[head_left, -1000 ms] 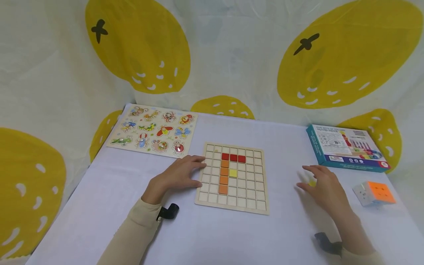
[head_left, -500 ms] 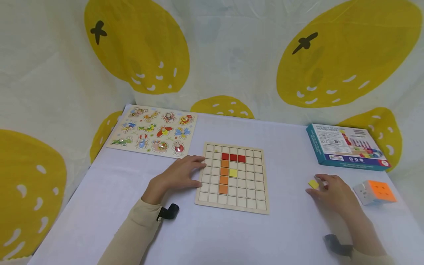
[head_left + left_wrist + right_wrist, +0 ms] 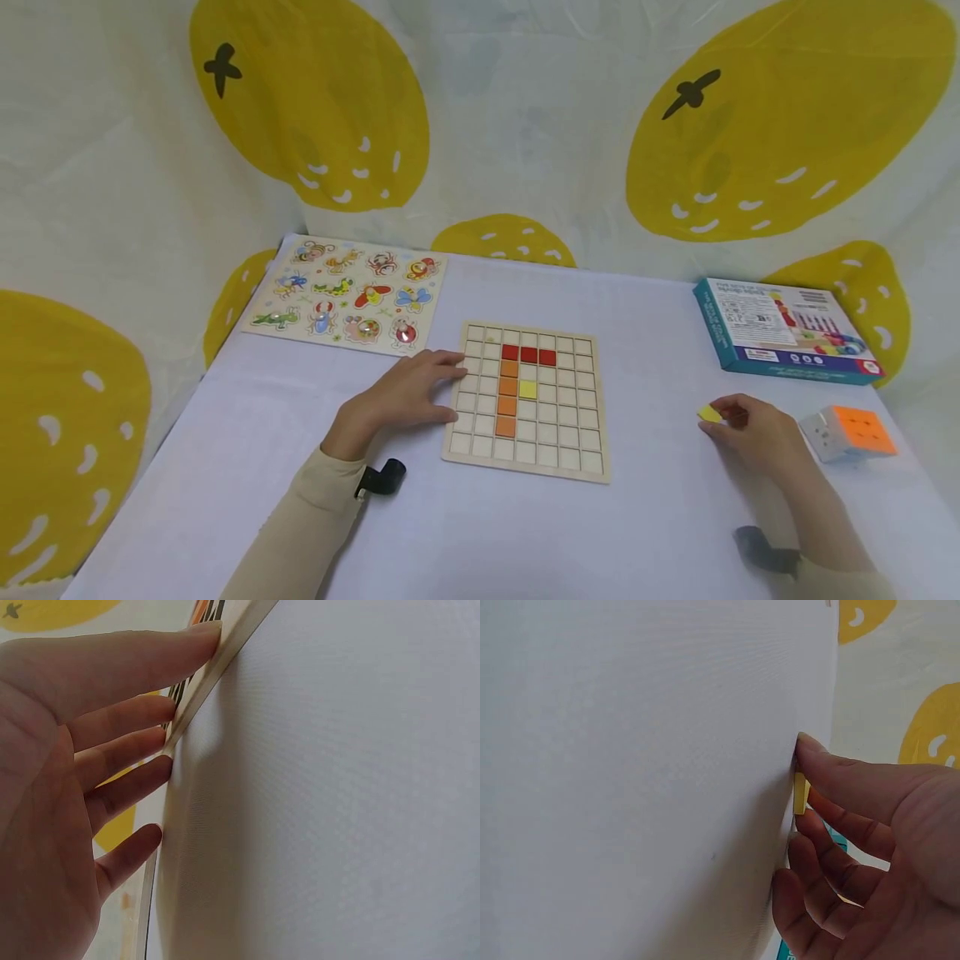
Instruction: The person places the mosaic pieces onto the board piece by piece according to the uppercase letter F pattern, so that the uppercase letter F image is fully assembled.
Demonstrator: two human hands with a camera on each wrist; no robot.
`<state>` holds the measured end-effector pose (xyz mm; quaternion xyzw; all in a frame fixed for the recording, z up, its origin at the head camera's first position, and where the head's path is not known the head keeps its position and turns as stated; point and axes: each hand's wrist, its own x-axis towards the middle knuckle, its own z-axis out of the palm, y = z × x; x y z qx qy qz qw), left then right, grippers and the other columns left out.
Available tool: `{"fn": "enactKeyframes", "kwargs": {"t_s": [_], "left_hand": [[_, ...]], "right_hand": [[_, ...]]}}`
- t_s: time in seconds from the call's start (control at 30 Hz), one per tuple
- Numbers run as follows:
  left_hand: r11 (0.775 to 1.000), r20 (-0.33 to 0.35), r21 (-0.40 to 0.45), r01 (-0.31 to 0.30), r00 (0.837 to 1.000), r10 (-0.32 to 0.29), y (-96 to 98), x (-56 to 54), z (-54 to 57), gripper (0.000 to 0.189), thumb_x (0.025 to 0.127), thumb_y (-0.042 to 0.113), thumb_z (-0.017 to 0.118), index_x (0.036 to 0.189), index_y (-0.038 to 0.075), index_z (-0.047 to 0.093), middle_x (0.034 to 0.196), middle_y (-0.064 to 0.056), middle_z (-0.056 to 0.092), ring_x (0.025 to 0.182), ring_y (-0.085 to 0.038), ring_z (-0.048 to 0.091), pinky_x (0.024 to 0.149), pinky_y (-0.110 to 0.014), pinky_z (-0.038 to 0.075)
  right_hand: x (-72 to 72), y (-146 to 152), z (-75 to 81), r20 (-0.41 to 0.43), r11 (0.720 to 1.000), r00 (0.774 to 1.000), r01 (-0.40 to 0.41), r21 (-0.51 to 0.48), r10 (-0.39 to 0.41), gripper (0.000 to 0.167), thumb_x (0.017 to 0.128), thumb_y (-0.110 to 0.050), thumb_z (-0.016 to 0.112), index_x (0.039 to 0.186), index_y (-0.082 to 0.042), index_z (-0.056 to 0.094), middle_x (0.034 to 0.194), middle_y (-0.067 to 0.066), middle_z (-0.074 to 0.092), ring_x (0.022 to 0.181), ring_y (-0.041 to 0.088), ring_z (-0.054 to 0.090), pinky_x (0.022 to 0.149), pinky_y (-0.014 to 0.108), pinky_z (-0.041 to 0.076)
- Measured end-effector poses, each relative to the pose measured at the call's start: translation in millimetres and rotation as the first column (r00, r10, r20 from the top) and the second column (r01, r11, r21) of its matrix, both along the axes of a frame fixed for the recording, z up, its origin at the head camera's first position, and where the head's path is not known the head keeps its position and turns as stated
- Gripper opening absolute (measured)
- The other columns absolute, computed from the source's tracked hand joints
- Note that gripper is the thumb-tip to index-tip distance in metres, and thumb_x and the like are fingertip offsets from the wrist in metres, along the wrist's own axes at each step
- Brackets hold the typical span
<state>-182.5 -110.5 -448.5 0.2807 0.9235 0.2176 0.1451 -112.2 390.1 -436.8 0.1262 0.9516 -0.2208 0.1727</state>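
My left hand [image 3: 405,392] rests at the left edge of a square wooden grid board [image 3: 577,475], fingers spread and tips on its rim. In the left wrist view the thumb lies over the board's edge [image 3: 229,656]. Set in the grid are a row of red tiles [image 3: 528,355], a column of orange tiles [image 3: 507,387] and one yellow tile [image 3: 528,389]. Right of the board, my right hand [image 3: 765,433] pinches another yellow tile [image 3: 708,413] between thumb and fingers, low over the white cloth. That tile stands edge-on in the right wrist view [image 3: 800,793].
An insect picture puzzle [image 3: 345,296] lies at the back left. At the back right is a teal and purple toy box [image 3: 787,333]. A puzzle cube [image 3: 847,435] with an orange face sits just right of my right hand. A fruit-print cloth [image 3: 525,125] hangs behind the table.
My right hand has moved a little right and down to the loose yellow tile, and its fingers have closed on it. My left hand and the board have stayed put.
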Motion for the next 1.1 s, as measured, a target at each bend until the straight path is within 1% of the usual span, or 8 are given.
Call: {"fn": "enactKeyframes", "kwargs": {"t_s": [0.23, 0.4, 0.63, 0.77, 1.0, 1.1], "left_hand": [[1.0, -0.006, 0.0, 0.002, 1.0, -0.002, -0.8, -1.1, -1.1, 0.065, 0.085, 0.036, 0.08, 0.143, 0.016, 0.061, 0.161, -0.002, 0.046, 0.148, -0.026, 0.043, 0.12, -0.052, 0.036], [1.0, -0.006, 0.0, 0.006, 1.0, -0.006, -0.8, -0.9, -2.0, 0.065, 0.085, 0.036, 0.08, 0.143, 0.015, 0.06, 0.161, -0.002, 0.046, 0.149, -0.026, 0.042, 0.12, -0.052, 0.036], [1.0, -0.009, -0.002, 0.002, 1.0, -0.002, 0.0, -1.3, -2.0, 0.065, 0.085, 0.037, 0.081, 0.143, 0.016, 0.06, 0.161, -0.001, 0.046, 0.15, -0.026, 0.041, 0.12, -0.053, 0.036], [1.0, -0.012, -0.003, -0.002, 1.0, 0.002, 0.1, -1.6, -1.8, 0.065, 0.084, 0.037, 0.081, 0.143, 0.016, 0.061, 0.161, -0.001, 0.046, 0.15, -0.026, 0.042, 0.12, -0.053, 0.036], [1.0, -0.003, -0.005, -0.002, 1.0, 0.002, 0.2, -2.0, -1.3, 0.065, 0.085, 0.036, 0.081, 0.143, 0.016, 0.06, 0.161, -0.001, 0.046, 0.15, -0.026, 0.041, 0.12, -0.052, 0.036], [1.0, -0.003, -0.009, -0.002, 1.0, 0.002, -0.1, -2.1, -0.7, 0.065, 0.085, 0.036, 0.081, 0.143, 0.016, 0.06, 0.161, -0.001, 0.045, 0.15, -0.026, 0.042, 0.12, -0.052, 0.036]], "right_hand": [[-0.4, -1, -1.2, -0.002, 1.0, 1.0, 0.013, -0.013, -0.013, 0.065, 0.092, -0.045, 0.072, 0.134, 0.003, 0.055, 0.121, 0.029, 0.064, 0.102, 0.034, 0.06, 0.097, 0.054, 0.056], [-1.4, -3, -1.7, 0.01, 1.0, 1.0, 0.016, -0.024, -0.016, 0.063, 0.093, -0.039, 0.074, 0.134, 0.004, 0.054, 0.122, 0.03, 0.063, 0.103, 0.037, 0.06, 0.1, 0.057, 0.054], [-1.3, -5, -3.3, -0.005, 1.0, 1.0, 0.002, -0.021, -0.002, 0.056, 0.094, -0.031, 0.073, 0.134, 0.004, 0.055, 0.121, 0.03, 0.062, 0.104, 0.038, 0.06, 0.103, 0.06, 0.052], [-1.2, -6, -2.3, -0.006, 1.0, 1.0, -0.005, -0.018, 0.005, 0.057, 0.095, -0.028, 0.072, 0.137, 0.004, 0.052, 0.125, 0.03, 0.061, 0.108, 0.04, 0.059, 0.106, 0.062, 0.049], [-0.5, -8, -1.3, -0.03, 0.999, 0.999, -0.04, -0.007, 0.04, 0.057, 0.097, -0.032, 0.069, 0.138, 0.003, 0.052, 0.126, 0.031, 0.058, 0.11, 0.043, 0.058, 0.105, 0.064, 0.048], [-0.5, -12, 1.7, -0.047, 0.998, 0.997, -0.064, -0.024, 0.063, 0.056, 0.099, -0.033, 0.067, 0.141, 0.001, 0.052, 0.131, 0.031, 0.058, 0.114, 0.045, 0.058, 0.104, 0.063, 0.05]]}}
